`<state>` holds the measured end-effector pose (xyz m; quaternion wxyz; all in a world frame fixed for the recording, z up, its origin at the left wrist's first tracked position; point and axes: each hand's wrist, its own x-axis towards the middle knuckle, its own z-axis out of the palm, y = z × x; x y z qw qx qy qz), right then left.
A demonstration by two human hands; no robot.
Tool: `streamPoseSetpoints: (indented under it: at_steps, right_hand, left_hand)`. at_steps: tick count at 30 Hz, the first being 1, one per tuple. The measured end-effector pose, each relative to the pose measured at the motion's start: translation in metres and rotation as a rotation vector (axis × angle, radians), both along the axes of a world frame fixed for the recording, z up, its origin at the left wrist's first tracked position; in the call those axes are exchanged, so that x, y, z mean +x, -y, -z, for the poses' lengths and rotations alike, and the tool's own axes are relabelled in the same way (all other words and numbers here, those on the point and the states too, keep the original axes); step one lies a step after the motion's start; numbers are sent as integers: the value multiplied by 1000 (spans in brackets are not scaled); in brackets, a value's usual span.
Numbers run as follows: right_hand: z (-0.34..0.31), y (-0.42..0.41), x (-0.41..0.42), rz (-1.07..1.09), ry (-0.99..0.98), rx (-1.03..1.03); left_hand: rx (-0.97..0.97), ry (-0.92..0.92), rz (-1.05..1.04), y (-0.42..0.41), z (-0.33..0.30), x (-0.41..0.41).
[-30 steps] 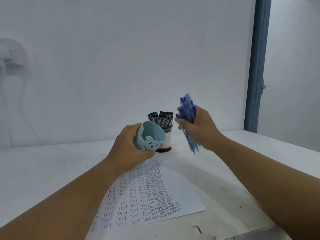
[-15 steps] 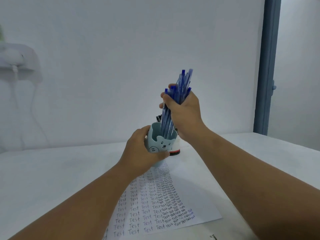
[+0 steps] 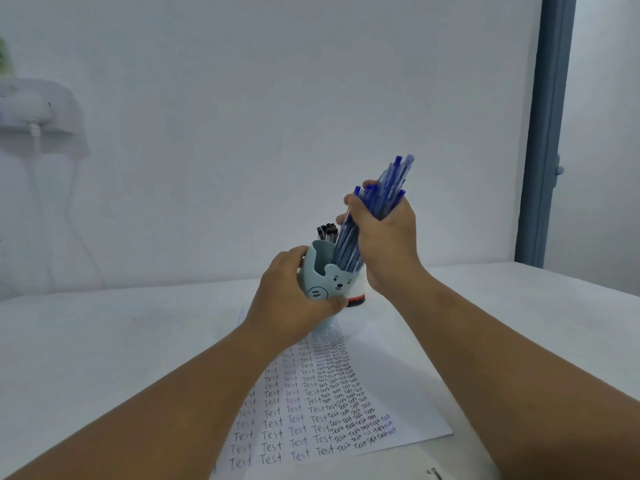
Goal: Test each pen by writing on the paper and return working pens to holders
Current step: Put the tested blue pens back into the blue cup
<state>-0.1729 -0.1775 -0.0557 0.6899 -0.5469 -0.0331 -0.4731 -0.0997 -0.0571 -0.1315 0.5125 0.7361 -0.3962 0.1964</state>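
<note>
A bundle of blue pens point(image 3: 375, 206), gripped near-upright by the right hand point(image 3: 388, 237), is held tips-down in the bear holder point(image 3: 327, 284), itself clasped by the left hand point(image 3: 291, 299) above the paper point(image 3: 412, 410).

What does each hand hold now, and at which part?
The right hand grips the bundle of blue pens around its middle. The left hand holds the light blue bear holder by its side wall.

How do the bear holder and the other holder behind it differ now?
The bear holder is light blue, gripped by the left hand; the white holder stands untouched behind it. The bear holder is receiving blue pens from the right hand; the white holder keeps black-capped pens. Both hold pens.
</note>
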Motion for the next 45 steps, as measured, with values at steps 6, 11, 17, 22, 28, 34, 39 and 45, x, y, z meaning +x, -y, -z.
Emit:
streamPoseSetpoints:
  at_steps: [6,11,17,22,28,34,39,45]
  right_hand:
    - [5,-3,0,0,-7,-18]
    - [10,2,1,-23,-90,-83]
    - [13,7,2,-67,-113,-60]
    - [23,4,6,-50,-111,-15]
    - [33,-1,6,50,-108,-106]
    - [34,-3,2,84,-187,-142]
    - [32,0,-1,89,-202,-149]
    - [30,4,-1,44,-196,-143]
  left_hand:
    - [5,38,53,8,0,-10]
    - [6,50,11,6,2,-9]
    - [-66,-9,-9,5,0,-7]
    - [-55,-9,1,4,1,-9]
    - [-68,-10,5,5,1,-11]
    - [-70,-27,10,6,-2,-16]
    - [-57,-16,15,7,-1,-17]
    - [-49,-20,23,4,0,-19]
